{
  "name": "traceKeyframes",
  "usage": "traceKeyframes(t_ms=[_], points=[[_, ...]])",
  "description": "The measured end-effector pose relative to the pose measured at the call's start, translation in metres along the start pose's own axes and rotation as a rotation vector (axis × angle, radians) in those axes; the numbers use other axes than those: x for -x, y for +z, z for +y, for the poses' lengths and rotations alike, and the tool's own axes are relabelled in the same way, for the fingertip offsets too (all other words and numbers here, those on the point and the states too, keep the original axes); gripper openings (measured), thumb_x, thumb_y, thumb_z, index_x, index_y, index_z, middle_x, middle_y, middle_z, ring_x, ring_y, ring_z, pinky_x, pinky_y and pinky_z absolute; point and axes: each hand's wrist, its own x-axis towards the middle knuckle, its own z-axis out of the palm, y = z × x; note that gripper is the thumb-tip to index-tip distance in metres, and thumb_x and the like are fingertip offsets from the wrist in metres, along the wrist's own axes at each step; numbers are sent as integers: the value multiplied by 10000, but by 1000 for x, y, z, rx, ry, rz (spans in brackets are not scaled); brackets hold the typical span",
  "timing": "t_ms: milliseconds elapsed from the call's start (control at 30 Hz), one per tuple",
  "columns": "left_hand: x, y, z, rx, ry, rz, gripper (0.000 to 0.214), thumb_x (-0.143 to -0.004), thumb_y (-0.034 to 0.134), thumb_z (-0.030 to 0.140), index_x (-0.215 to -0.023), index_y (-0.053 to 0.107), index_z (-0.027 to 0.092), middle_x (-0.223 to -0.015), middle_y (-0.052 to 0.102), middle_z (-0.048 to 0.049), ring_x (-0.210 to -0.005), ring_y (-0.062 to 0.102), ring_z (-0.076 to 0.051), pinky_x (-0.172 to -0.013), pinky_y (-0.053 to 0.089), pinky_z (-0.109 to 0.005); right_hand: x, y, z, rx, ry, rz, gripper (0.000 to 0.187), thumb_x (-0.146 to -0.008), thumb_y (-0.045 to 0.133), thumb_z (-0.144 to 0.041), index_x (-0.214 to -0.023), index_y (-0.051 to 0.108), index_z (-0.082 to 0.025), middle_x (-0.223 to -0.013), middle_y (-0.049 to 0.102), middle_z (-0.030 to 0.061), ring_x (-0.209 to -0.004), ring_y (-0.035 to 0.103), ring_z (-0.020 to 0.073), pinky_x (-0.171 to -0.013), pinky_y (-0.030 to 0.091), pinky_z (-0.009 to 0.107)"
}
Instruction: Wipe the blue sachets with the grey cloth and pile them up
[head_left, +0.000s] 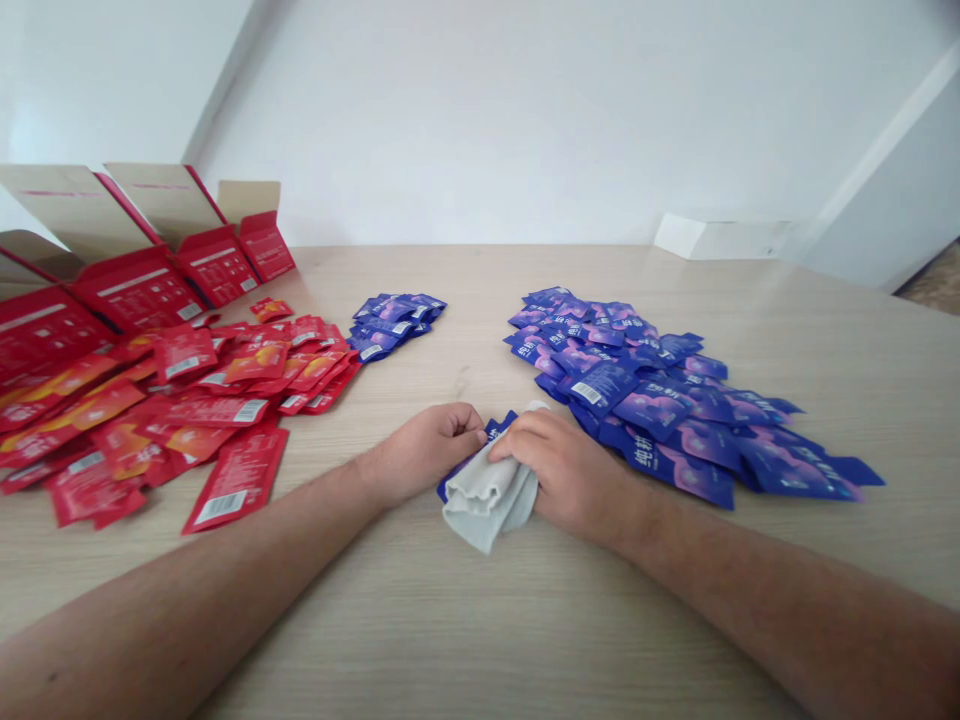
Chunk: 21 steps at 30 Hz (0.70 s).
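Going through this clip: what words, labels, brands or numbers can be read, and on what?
Nothing can be quoted.
The blue sachets carry large white Chinese characters, too blurred to read.
The red packets and red cartons bear print too small to read.
Barcodes show, digits illegible.

Blue pkt (652, 458) shows two big white characters on the front, seemingly Chinese, but too blurred for a sure reading. Barcode (586, 393) stands on the back of another blue pkt (600, 388) – its digits are too small. Red pkt (238, 478) also has a barcode, no readable nos. Red box (139, 290) has a white strip and small print – not readable.
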Motion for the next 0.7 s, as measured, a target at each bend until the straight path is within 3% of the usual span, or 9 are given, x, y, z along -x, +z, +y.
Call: traceKeyframes(t_ms=[67,200,400,533,700], points=[[0,0,0,-2,1,0,244,-879,548,404,-854,607,168,-690,548,36,-603,457,-105,-534,371,-216,0,-1,0,1,7,0,211,-862,663,-128,-1067,665,-177,-1019,636,80,-973,563,236,-888,454,379],[0,-1,2,-46,17,10,223,-870,563,382,-836,614,167,-710,562,28,-629,468,-108,-551,376,-214,-1,-2,-3,-21,-109,-65,169,-892,648,-160,-1057,673,-183,-1004,649,69,-959,568,226,-866,454,357],[1,0,2,-6,-2,4,243,-882,543,404,-858,608,170,-683,553,35,-594,462,-106,-527,365,-212,0,-2,-2,9,16,4,226,-844,673,-114,-1062,665,-172,-1024,641,79,-979,562,236,-894,449,376],[0,-1,2,-48,24,14,223,-863,567,386,-838,623,171,-714,571,26,-637,479,-112,-550,375,-210,0,-1,-3,-20,-103,-64,189,-875,666,-160,-1062,670,-188,-1009,649,63,-962,568,222,-876,453,355],[0,0,2,-14,5,11,237,-870,551,400,-842,618,174,-681,553,37,-596,463,-108,-529,369,-214,-1,-2,0,4,25,1,221,-854,672,-128,-1068,669,-181,-1019,636,76,-978,563,232,-885,450,371]])
